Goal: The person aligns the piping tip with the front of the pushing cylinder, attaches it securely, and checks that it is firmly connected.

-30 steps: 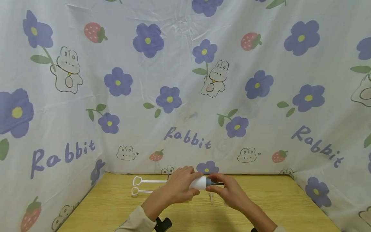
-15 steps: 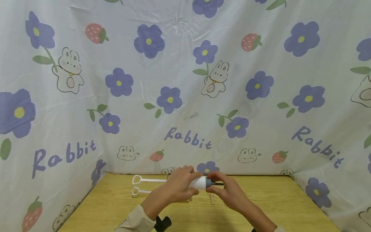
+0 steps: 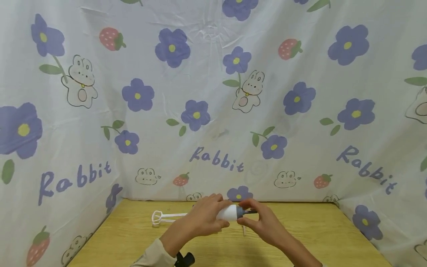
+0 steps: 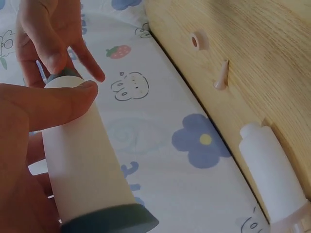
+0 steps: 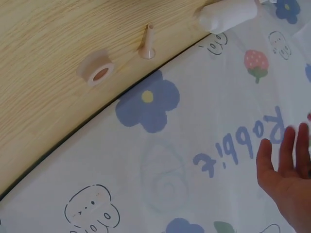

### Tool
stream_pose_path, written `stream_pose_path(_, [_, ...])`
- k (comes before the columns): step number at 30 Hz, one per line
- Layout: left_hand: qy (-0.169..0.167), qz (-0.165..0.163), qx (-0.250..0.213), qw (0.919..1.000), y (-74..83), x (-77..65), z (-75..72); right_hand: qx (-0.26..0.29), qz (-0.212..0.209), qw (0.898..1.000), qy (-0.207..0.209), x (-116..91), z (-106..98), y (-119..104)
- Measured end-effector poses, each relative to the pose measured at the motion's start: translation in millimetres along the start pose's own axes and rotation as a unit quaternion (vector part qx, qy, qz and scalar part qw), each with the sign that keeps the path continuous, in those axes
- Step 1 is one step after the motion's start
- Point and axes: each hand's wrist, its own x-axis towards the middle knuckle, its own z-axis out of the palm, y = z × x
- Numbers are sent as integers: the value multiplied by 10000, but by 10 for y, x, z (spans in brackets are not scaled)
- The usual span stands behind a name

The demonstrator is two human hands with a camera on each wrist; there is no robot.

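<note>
My left hand (image 3: 205, 217) grips a white bottle (image 3: 227, 213), which lies roughly level above the table. Its thumb stretches across the bottle near the collar end in the left wrist view; the lower end has a dark grey-green band (image 4: 112, 219). At the other end my right hand (image 3: 265, 222) pinches the grey collar (image 3: 240, 212) between thumb and forefinger, with a thin dark nozzle (image 3: 251, 212) pointing right. The right wrist view catches only some right-hand fingers (image 5: 286, 160), not the bottle. Two white rods with looped ends (image 3: 156, 218) stick out left from behind my left hand.
A second white bottle (image 4: 269, 170) lies on the wooden table (image 4: 262, 58). Near it are a pale cone-shaped nozzle (image 4: 222, 76) and a pale ring (image 4: 198, 41). A printed cloth (image 3: 213, 111) hangs behind and beside the table.
The upper looped rod has come down in the head view and now overlaps the lower one. My left hand and the bottle have dipped slightly; the right hand keeps its pinch.
</note>
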Motion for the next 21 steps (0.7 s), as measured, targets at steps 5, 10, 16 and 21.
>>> stream_pose_path(5, [-532,-277,83,9982,-136,-138,169,-240,137,9991,309,10,-58,-10])
stream_pose_path(10, [-1107,-241,282,9932,-306,-354,449,-298,215,9985,397,38,-138,-7])
stream_pose_path(16, [-1608,-446,79,9859,-387,-503,636,-253,136,9992,264,48,-164,13])
stream_pose_path(21, [-1680,-433,91,9848,-363,-520,637,-210,128,9994,251,38,-157,33])
